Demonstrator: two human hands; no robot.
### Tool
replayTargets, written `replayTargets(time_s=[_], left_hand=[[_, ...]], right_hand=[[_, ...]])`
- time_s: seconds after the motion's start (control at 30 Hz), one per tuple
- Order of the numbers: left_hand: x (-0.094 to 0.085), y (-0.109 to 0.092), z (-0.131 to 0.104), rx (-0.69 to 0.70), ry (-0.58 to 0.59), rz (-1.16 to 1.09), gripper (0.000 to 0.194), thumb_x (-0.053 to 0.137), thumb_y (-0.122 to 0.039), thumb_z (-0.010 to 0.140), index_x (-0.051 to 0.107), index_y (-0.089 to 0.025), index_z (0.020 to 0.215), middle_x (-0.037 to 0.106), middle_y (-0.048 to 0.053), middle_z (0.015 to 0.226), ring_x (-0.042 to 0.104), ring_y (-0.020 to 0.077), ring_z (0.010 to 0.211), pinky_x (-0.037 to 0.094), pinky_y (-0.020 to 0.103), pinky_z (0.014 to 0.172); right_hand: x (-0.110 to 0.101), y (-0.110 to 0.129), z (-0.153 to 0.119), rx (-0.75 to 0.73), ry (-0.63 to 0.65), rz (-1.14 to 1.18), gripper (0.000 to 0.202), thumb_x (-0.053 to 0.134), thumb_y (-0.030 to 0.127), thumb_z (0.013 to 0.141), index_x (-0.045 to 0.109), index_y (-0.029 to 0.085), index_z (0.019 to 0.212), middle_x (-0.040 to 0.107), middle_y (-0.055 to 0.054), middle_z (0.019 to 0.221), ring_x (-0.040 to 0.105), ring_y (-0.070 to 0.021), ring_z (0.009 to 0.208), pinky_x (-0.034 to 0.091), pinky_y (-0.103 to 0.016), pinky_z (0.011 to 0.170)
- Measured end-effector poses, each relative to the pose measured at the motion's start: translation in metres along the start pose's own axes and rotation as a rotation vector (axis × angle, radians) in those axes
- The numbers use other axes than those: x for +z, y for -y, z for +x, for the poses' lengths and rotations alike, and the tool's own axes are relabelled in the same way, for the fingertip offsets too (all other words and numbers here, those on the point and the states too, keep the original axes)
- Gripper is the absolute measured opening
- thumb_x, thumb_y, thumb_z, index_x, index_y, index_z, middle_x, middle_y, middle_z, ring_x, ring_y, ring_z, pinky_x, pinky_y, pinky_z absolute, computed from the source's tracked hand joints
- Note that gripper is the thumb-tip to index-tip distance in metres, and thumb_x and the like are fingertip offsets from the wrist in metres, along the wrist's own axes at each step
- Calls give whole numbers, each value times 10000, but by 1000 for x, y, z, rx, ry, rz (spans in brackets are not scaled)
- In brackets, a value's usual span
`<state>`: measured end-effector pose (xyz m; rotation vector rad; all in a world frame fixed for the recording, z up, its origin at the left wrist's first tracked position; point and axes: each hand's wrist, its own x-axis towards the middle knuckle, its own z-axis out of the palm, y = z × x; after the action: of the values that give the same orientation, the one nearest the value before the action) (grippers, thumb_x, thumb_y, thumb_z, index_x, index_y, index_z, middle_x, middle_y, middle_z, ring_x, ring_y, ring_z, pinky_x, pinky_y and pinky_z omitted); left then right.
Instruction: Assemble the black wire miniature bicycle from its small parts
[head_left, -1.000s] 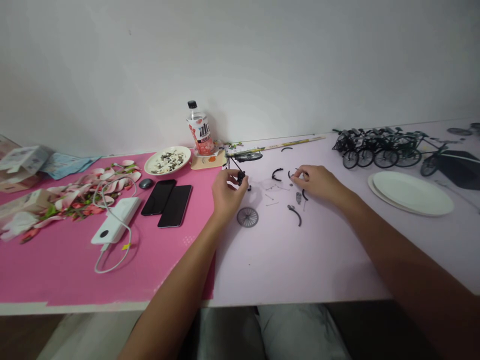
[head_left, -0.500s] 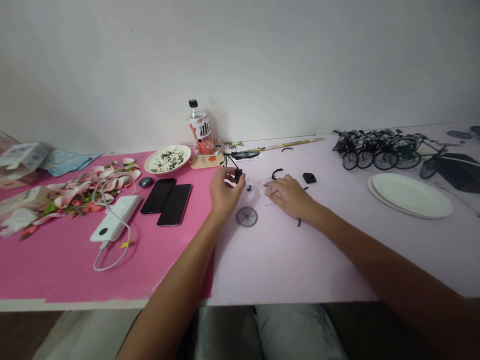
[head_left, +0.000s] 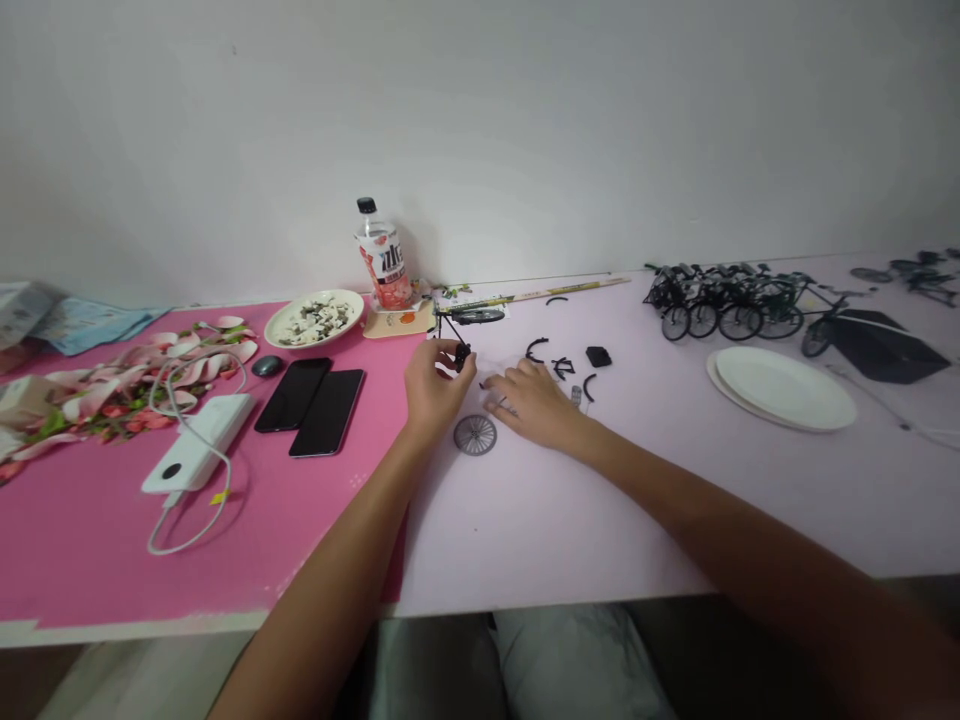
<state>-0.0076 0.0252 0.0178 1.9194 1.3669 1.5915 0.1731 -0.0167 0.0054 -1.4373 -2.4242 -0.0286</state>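
My left hand (head_left: 433,392) is closed, its thumb and fingers pinching a partly built black model bicycle (head_left: 448,326) by its dark lower end. The bicycle's fitted wheel (head_left: 480,316) points away to the right, above the table. My right hand (head_left: 536,402) lies low over the table with its fingers apart. Its fingertips are at a small black part (head_left: 482,386), and contact is hard to make out. A loose spoked wheel (head_left: 475,435) lies flat between the two hands. Beyond my right hand are curved black strips (head_left: 537,350), a small black frame piece (head_left: 562,368) and a black block (head_left: 598,356).
Finished model bicycles (head_left: 724,305) stand at the back right, near stacked white plates (head_left: 787,390). To the left lie two phones (head_left: 328,412), a white power bank (head_left: 199,443) with a cable, and artificial petals (head_left: 150,380). A bottle (head_left: 386,260) stands behind a dish (head_left: 313,320).
My right hand has moved left to the small black part, uncovering the frame piece and a grey part behind it. My left hand still holds the bicycle. The view has shifted slightly right.
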Motion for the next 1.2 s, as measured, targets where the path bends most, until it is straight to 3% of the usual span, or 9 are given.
replayTargets(time_s=[0.1, 0.2, 0.3, 0.43, 0.6, 0.73, 0.97, 1.2], left_hand=[[0, 1, 0, -9, 0, 7, 162, 759, -282, 818, 676, -215, 940, 743, 45, 947, 663, 152, 736, 522, 260, 603], [-1, 2, 1, -19, 7, 8, 157, 758, -281, 820, 676, -214, 937, 743, 46, 951, 661, 149, 738, 519, 257, 603], [-1, 2, 0, -23, 10, 6, 160, 763, -281, 816, 678, -215, 935, 738, 46, 946, 657, 146, 729, 521, 257, 605], [-1, 4, -1, -27, 9, 9, 167, 765, -286, 810, 679, -215, 935, 733, 42, 938, 656, 145, 727, 520, 253, 600], [-1, 5, -1, -33, 7, 13, 168, 766, -285, 805, 682, -216, 932, 738, 43, 938, 658, 146, 719, 511, 251, 587], [-3, 6, -1, -47, 10, 13, 165, 768, -285, 807, 687, -216, 933, 741, 42, 929, 660, 147, 721, 518, 255, 602], [-4, 6, -1, -72, 26, 1, 177, 777, -303, 810, 694, -211, 937, 741, 41, 928, 662, 145, 723, 533, 265, 631], [-4, 6, -1, -78, 34, -8, 189, 773, -310, 815, 693, -203, 949, 739, 43, 939, 660, 139, 734, 522, 250, 626]], right_hand=[[-1, 2, 0, -10, -3, 55, 305, 508, 379, 1069, 698, 191, 1217, 750, -129, 1142, 548, -328, 1103, 372, -445, 946], [1, 4, 0, 21, -6, 57, 377, 519, 371, 1067, 634, 162, 1360, 743, -141, 1237, 551, -337, 1144, 366, -452, 950], [2, 2, 0, 37, 9, 28, 401, 487, 381, 1081, 635, 178, 1394, 766, -140, 1175, 558, -339, 1138, 360, -452, 930], [2, -1, -1, 7, 27, 4, 312, 472, 289, 1090, 758, 240, 1204, 791, -97, 1016, 579, -304, 1056, 340, -420, 868], [3, -4, -1, -9, 4, 42, 320, 487, 239, 1083, 796, 243, 1001, 804, -66, 960, 583, -289, 1003, 339, -413, 849], [-10, -25, -2, 31, -153, 137, 306, 490, 294, 1078, 787, 232, 1044, 796, -86, 1010, 579, -297, 983, 373, -409, 853], [-42, -86, -6, 417, -610, 297, 286, 556, 403, 1007, 750, 200, 1063, 672, -109, 925, 561, -267, 849, 450, -386, 815], [-35, -102, -7, 528, -666, 306, 265, 551, 407, 995, 727, 211, 1029, 567, -48, 772, 521, -244, 819, 439, -373, 829]])
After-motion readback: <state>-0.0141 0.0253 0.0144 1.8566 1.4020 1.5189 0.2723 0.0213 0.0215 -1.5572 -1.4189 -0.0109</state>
